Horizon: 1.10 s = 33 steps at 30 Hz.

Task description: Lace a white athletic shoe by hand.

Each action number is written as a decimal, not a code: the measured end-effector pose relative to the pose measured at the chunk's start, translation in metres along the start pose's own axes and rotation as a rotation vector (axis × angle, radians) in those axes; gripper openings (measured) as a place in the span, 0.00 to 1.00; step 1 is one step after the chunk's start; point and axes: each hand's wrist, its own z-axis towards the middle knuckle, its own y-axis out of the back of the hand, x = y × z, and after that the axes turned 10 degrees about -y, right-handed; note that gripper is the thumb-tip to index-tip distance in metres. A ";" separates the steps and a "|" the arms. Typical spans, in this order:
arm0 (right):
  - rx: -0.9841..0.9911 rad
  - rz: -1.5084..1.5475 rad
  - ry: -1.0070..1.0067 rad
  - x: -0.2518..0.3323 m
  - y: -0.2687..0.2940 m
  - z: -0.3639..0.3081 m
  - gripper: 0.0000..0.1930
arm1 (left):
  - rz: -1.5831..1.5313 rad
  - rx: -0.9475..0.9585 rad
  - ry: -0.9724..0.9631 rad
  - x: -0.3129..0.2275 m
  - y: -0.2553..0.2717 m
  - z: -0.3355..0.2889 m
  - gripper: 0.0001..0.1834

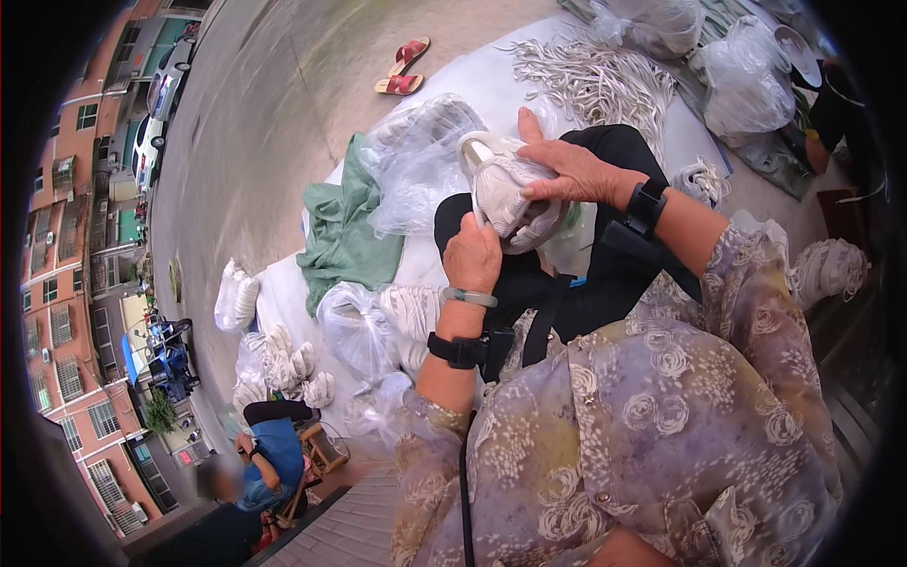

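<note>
A white shoe (pixel 499 180) with a textured upper is held above my lap, between my black-trousered knees. My left hand (pixel 472 253) is closed at the shoe's near-left edge, its fingers pinching there; whether a lace is between them is too small to tell. From the right, my right hand (pixel 584 175) grips the shoe, thumb on its side and one finger raised beyond it. Part of the shoe is hidden behind the hands.
White laces (pixel 600 85) lie heaped on the pale ground sheet. A green cloth (pixel 350 227) and clear plastic bags (pixel 420 161) lie to the left. More white shoes (pixel 274 364) are piled near a seated person in blue (pixel 271 463). Red sandals (pixel 402 83) lie farther off.
</note>
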 end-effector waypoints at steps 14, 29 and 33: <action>-0.002 0.354 -0.183 -0.042 -0.016 -0.048 0.35 | 0.043 0.199 -0.226 -0.023 -0.028 0.005 0.10; -0.113 0.432 -0.230 -0.044 -0.032 -0.054 0.34 | 0.099 0.226 -0.275 -0.019 -0.033 0.015 0.14; -0.132 0.371 -0.200 -0.039 -0.027 -0.057 0.32 | 0.105 0.257 -0.287 -0.022 -0.031 0.016 0.14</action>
